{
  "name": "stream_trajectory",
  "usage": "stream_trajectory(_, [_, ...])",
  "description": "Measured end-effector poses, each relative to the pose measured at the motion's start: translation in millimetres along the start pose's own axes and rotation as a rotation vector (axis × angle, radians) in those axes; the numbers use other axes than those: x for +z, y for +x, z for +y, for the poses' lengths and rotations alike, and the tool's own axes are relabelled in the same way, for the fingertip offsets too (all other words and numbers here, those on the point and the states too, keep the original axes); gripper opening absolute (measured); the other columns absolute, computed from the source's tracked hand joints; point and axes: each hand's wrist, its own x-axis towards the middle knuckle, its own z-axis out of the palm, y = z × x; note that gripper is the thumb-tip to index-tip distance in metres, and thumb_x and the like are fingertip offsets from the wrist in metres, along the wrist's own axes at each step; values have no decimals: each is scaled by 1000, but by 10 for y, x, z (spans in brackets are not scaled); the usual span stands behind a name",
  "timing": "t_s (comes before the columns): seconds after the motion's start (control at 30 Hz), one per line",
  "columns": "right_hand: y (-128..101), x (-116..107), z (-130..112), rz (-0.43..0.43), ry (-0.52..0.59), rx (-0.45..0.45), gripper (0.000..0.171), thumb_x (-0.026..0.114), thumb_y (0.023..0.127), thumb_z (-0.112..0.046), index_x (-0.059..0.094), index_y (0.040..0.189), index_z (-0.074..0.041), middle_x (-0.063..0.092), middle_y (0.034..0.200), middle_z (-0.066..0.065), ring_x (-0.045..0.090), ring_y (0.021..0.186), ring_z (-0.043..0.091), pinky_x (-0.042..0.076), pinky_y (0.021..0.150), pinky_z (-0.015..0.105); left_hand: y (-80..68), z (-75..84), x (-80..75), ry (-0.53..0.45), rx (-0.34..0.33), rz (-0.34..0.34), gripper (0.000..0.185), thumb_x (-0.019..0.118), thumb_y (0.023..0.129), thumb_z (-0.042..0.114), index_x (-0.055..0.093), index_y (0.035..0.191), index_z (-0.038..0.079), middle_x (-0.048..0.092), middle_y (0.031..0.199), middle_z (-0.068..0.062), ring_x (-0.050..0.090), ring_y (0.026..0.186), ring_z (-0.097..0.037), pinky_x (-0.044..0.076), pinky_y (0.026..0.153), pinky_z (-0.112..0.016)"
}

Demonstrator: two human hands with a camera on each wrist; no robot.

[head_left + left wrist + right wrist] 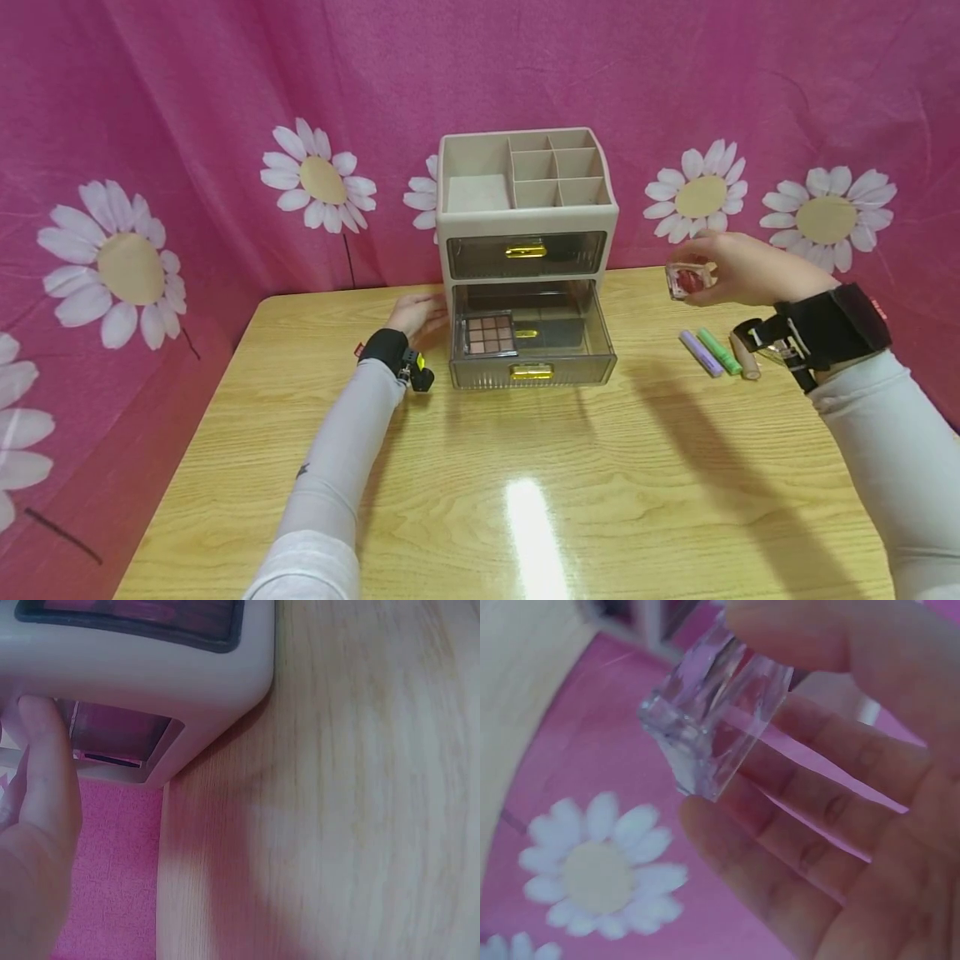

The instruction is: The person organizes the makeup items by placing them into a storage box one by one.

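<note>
A beige cosmetics organizer (527,218) stands at the back of the wooden table (525,467). Its lower smoky drawer (531,342) is pulled out and holds an eyeshadow palette (490,333); the upper drawer (526,254) is closed. My left hand (417,315) rests with straight fingers (45,761) against the organizer's left side (150,682). My right hand (731,268) is raised to the right of the organizer and grips a small clear square case (686,279) with red inside, seen close in the right wrist view as a clear case (712,724) between thumb and fingers.
A purple tube (701,353), a green tube (719,351) and a beige tube (745,358) lie on the table under my right hand. Pink daisy-print cloth (225,100) hangs behind and on the left. The organizer's top has open compartments (555,168).
</note>
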Motion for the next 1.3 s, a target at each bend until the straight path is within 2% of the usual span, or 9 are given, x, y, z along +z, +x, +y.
stream_trajectory(0.13, [213, -88, -154, -11, 13, -143, 36, 77, 61, 3, 63, 93, -1, 54, 76, -1, 47, 71, 13, 44, 58, 26, -4, -1, -1, 7, 2, -10, 40, 40, 96, -1, 37, 135, -6, 43, 134, -23, 44, 121, -31, 41, 100, -34])
stream_trajectory(0.27, [414, -179, -384, -87, 34, -131, 36, 77, 64, 1, 62, 97, 0, 57, 83, 2, 49, 74, 14, 47, 62, 28, 24, -18, -5, -7, 10, -14, 41, 39, 96, -2, 35, 136, -7, 43, 133, -24, 44, 122, -31, 41, 100, -35])
stream_trajectory(0.4, [600, -205, -603, -128, 40, -118, 37, 75, 65, 0, 62, 100, 3, 59, 88, 7, 52, 77, 16, 50, 67, 31, 433, -265, -182, -53, 51, -44, 38, 48, 93, 0, 44, 130, -6, 55, 118, -21, 55, 108, -28, 49, 91, -32])
stream_trajectory(0.53, [779, -155, -762, -168, 52, -140, 36, 73, 64, 1, 62, 98, 3, 59, 88, 9, 53, 78, 18, 49, 69, 32, 365, -212, -147, -9, 36, -31, 40, 45, 94, 1, 41, 133, -5, 50, 126, -21, 52, 110, -26, 45, 96, -35])
stream_trajectory(0.6, [862, -119, -827, -207, 56, -121, 37, 73, 64, 0, 61, 99, 3, 59, 89, 10, 54, 78, 19, 50, 71, 33, 46, -21, -9, 45, 13, 3, 41, 39, 96, 0, 35, 137, -6, 43, 133, -22, 48, 114, -26, 40, 101, -35])
stream_trajectory(0.7, [978, -40, -891, -272, 57, -90, 38, 73, 65, -2, 61, 101, 4, 59, 89, 10, 54, 79, 20, 50, 71, 33, 95, -56, -34, 19, 22, -19, 41, 41, 95, -1, 37, 135, -6, 46, 130, -22, 50, 113, -26, 42, 99, -35])
stream_trajectory(0.93, [1188, 162, -987, -406, 44, -33, 39, 74, 67, -7, 61, 102, 3, 62, 90, 9, 56, 80, 20, 52, 73, 34, 1242, -709, -506, -76, 76, -90, 39, 53, 91, 3, 48, 128, -4, 59, 113, -19, 59, 100, -28, 53, 83, -35])
stream_trajectory(0.97, [1211, 187, -995, -424, 42, -28, 37, 74, 67, -7, 61, 100, 3, 63, 87, 8, 56, 78, 19, 52, 72, 33, 1291, -739, -525, -78, 76, -89, 39, 53, 91, 3, 47, 129, -4, 59, 113, -19, 59, 101, -28, 53, 84, -35])
stream_trajectory(1.3, [1381, 444, -1006, -586, -48, 84, 34, 72, 67, -9, 59, 97, -3, 56, 83, 4, 49, 72, 16, 43, 57, 24, 1070, -609, -450, -86, 58, -91, 35, 57, 89, 4, 53, 123, -2, 61, 108, -16, 61, 96, -25, 54, 81, -33])
